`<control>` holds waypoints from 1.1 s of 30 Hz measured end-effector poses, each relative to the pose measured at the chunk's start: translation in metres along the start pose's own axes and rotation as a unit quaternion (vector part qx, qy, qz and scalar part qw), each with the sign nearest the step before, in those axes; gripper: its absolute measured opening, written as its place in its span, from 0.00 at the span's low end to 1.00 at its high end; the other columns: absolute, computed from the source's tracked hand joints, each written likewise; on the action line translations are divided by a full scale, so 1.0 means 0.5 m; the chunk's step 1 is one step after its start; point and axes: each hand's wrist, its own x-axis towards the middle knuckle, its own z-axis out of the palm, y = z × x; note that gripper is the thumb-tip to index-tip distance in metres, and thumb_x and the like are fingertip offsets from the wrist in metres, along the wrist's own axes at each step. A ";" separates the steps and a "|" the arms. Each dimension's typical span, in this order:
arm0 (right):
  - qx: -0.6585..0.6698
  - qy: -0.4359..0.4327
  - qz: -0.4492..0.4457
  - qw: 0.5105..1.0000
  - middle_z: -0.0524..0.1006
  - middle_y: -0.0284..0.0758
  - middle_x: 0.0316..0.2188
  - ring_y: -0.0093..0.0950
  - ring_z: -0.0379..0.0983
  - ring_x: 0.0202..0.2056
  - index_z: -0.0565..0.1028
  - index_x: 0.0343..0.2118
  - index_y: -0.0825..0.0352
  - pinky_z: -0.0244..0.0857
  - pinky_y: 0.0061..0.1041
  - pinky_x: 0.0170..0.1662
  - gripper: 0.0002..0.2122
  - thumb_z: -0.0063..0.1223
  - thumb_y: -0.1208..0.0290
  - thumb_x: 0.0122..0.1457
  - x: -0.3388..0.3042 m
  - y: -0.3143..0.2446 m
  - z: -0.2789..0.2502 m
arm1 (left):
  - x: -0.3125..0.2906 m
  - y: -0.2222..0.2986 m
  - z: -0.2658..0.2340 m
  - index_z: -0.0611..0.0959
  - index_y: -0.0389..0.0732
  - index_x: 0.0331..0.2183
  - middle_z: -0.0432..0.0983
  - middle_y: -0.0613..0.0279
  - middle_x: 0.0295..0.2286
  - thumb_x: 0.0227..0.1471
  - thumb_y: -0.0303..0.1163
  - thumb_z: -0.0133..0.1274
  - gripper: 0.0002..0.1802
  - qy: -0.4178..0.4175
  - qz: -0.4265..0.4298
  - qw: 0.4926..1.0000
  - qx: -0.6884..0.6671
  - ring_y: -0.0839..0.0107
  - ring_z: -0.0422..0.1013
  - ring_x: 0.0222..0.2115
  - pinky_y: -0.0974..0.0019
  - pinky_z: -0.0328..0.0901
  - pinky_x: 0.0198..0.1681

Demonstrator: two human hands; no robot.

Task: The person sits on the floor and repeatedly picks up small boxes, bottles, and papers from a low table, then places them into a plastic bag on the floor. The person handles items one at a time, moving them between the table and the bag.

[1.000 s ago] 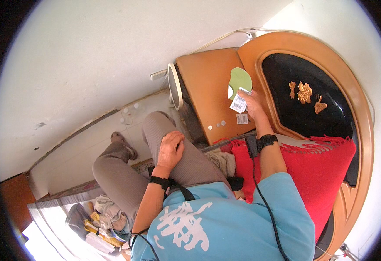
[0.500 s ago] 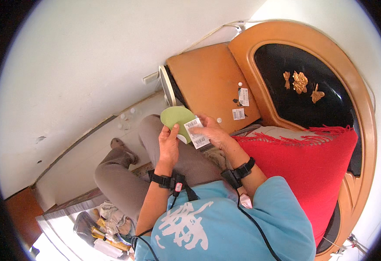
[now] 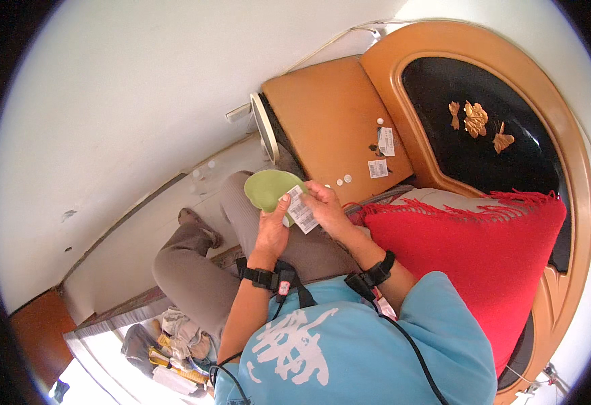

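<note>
A green rounded pad with a curved surface is pinched in my left hand, above my lap. My left thumb also presses against a white printed label that overlaps the pad's right side. Closed on the upper right part of that label is my right hand. The fingers behind the pad and label are hidden. Beneath both hands are my legs in grey-brown trousers. Each of my wrists wears a black strap.
Ahead stands a brown bedside cabinet with two white labels and several small white round pieces on it. To the right are a red fringed pillow and a curved headboard. A pale oval-framed object leans by the cabinet.
The label has tilted and shifted against the pad, and my left thumb now reaches onto it. The pad's face shows more curved. The whole view has shifted slightly.
</note>
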 end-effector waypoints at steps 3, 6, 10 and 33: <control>-0.113 -0.017 0.042 0.993 0.77 0.32 0.29 0.19 0.72 0.30 0.72 0.43 0.70 0.66 0.20 0.33 0.10 0.47 0.72 0.61 0.018 0.017 -0.043 | 0.004 -0.006 -0.009 0.76 0.43 0.44 0.75 0.67 0.41 0.52 0.26 0.56 0.16 0.018 0.013 1.000 -0.004 0.72 0.71 0.43 0.64 0.65 0.48; -0.281 0.147 0.006 0.948 0.77 0.38 0.29 0.30 0.74 0.32 0.73 0.39 0.71 0.67 0.27 0.35 0.12 0.48 0.67 0.58 0.082 0.023 -0.143 | 0.007 -0.006 -0.019 0.77 0.43 0.42 0.76 0.67 0.40 0.51 0.24 0.57 0.15 0.044 0.012 0.999 -0.026 0.71 0.72 0.42 0.64 0.66 0.46; -0.442 0.387 0.011 0.809 0.77 0.48 0.33 0.42 0.75 0.39 0.73 0.38 0.74 0.68 0.36 0.41 0.16 0.58 0.67 0.49 0.119 0.013 -0.329 | 0.008 -0.002 -0.020 0.77 0.44 0.41 0.76 0.68 0.39 0.50 0.24 0.58 0.15 0.040 0.007 0.998 -0.049 0.71 0.72 0.42 0.64 0.67 0.45; -0.167 0.353 0.179 0.903 0.77 0.35 0.22 0.24 0.72 0.17 0.74 0.34 0.69 0.68 0.23 0.19 0.14 0.52 0.60 0.59 0.168 0.010 -0.426 | 0.020 -0.007 -0.031 0.75 0.42 0.44 0.75 0.65 0.40 0.52 0.23 0.56 0.16 0.013 0.001 0.999 -0.038 0.69 0.72 0.43 0.63 0.68 0.46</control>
